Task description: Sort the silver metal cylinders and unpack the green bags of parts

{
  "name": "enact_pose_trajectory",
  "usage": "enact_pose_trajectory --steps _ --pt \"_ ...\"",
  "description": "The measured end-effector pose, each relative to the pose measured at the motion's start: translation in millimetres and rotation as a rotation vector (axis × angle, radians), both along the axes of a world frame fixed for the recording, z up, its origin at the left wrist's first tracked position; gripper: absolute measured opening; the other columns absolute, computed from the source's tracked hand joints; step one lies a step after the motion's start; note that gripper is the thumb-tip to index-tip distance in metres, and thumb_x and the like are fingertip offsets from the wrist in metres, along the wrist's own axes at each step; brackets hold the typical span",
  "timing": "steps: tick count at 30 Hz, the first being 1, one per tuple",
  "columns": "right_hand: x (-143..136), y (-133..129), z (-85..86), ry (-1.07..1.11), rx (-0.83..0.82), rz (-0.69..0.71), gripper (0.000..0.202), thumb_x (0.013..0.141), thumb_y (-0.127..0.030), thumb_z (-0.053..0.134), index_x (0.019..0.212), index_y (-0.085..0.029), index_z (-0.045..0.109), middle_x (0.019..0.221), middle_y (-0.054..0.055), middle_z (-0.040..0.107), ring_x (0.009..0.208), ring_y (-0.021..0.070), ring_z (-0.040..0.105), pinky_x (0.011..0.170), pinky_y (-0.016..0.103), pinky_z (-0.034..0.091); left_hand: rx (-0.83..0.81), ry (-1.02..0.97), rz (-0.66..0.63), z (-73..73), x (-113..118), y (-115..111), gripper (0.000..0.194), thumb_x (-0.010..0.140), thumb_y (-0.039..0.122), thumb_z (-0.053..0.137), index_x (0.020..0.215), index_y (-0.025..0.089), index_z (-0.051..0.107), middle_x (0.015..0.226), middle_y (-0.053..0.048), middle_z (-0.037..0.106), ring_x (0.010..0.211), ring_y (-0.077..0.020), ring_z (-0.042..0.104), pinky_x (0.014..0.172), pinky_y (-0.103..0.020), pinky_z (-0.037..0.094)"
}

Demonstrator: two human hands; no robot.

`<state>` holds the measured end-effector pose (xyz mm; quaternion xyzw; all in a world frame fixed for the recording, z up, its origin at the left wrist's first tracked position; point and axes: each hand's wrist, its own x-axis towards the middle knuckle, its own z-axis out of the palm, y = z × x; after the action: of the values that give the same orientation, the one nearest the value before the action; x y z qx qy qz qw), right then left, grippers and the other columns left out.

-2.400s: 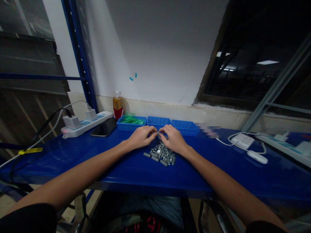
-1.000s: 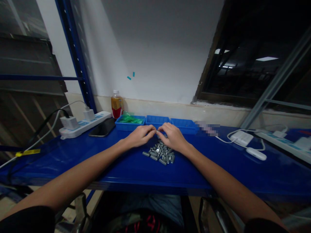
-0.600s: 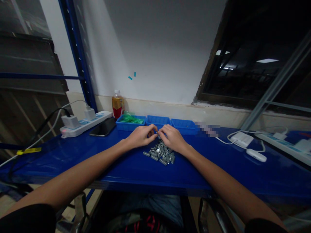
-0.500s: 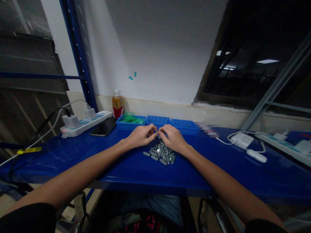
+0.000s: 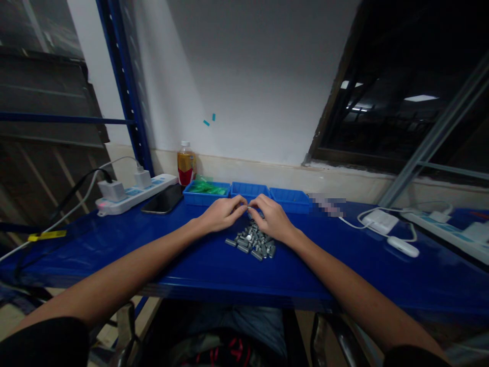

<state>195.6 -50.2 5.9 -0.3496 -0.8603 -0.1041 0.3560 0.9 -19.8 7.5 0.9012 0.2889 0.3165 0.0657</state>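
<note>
My left hand (image 5: 224, 212) and my right hand (image 5: 269, 216) meet fingertip to fingertip above the far side of a pile of small grey metallic cylinders (image 5: 255, 242). Both hands are closed in a pinch. Between the fingertips shows a tiny pale piece (image 5: 249, 207), too small to name. Several cylinders lie on their sides, and one near the middle turns a bright round end upward. Part of the pile is hidden behind my right hand.
Behind my hands stand three blue trays: one holding green plastic bags (image 5: 208, 188), a middle tray (image 5: 250, 189) and a right tray (image 5: 289, 199). A bottle (image 5: 185, 165), phone (image 5: 162, 200) and power strip (image 5: 137, 194) sit left. White chargers (image 5: 380, 220) and cables lie right on the blue table (image 5: 183, 260).
My fingertips have shifted slightly around the tiny piece between them, the left thumb a little higher. The pile and trays stay as they were.
</note>
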Motion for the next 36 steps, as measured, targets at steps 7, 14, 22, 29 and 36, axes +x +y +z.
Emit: enact_pose_trajectory --steps 7,14,22,29,36 --pt "-0.2 1.9 -1.8 -0.028 0.011 -0.064 0.018 0.094 -0.023 0.041 0.083 -0.018 0.055 0.083 0.006 0.056 0.081 0.0181 0.053 0.074 0.031 0.042 0.079 0.057 -0.012 -2.9 0.0 -0.3 0.024 0.086 0.037 0.052 0.099 0.018 0.054 0.070 0.001 0.061 0.063 -0.0136 0.057 0.060 -0.023 0.040" --pt "0.3 3.6 -3.2 -0.059 0.018 -0.093 0.025 0.094 -0.025 0.040 0.076 -0.018 0.055 0.077 0.005 0.055 0.077 0.0181 0.052 0.072 0.031 0.040 0.135 0.092 0.009 -2.5 0.6 0.2 0.022 0.091 0.035 0.043 0.098 0.018 0.056 0.073 -0.001 0.063 0.065 -0.0140 0.059 0.061 -0.023 0.040" --pt "-0.7 -0.5 -2.1 0.039 0.004 0.013 0.016 0.088 -0.021 0.050 0.103 -0.017 0.054 0.088 0.006 0.057 0.083 0.0195 0.054 0.076 0.032 0.044 0.152 0.102 0.040 -0.9 -1.5 1.2 0.028 0.095 0.034 0.033 0.093 0.016 0.055 0.077 -0.003 0.063 0.073 -0.0159 0.060 0.066 -0.025 0.039" --pt "0.5 3.0 -1.8 0.036 0.074 0.063 0.012 0.089 -0.019 0.047 0.097 -0.018 0.056 0.088 0.007 0.058 0.085 0.0205 0.055 0.076 0.033 0.045 0.083 0.096 0.016 -0.7 0.9 -0.4 0.033 0.094 0.038 0.034 0.084 0.016 0.056 0.068 -0.001 0.059 0.062 -0.0128 0.055 0.060 -0.023 0.036" --pt "30.3 15.4 13.7 0.162 0.150 -0.085 0.014 0.091 -0.024 0.045 0.088 -0.019 0.058 0.082 0.007 0.058 0.081 0.0202 0.055 0.075 0.032 0.044 -0.029 0.281 -0.179 1.4 5.8 -9.0 0.026 0.081 0.043 0.057 0.078 0.017 0.062 0.074 0.000 0.062 0.066 -0.0118 0.057 0.060 -0.020 0.037"
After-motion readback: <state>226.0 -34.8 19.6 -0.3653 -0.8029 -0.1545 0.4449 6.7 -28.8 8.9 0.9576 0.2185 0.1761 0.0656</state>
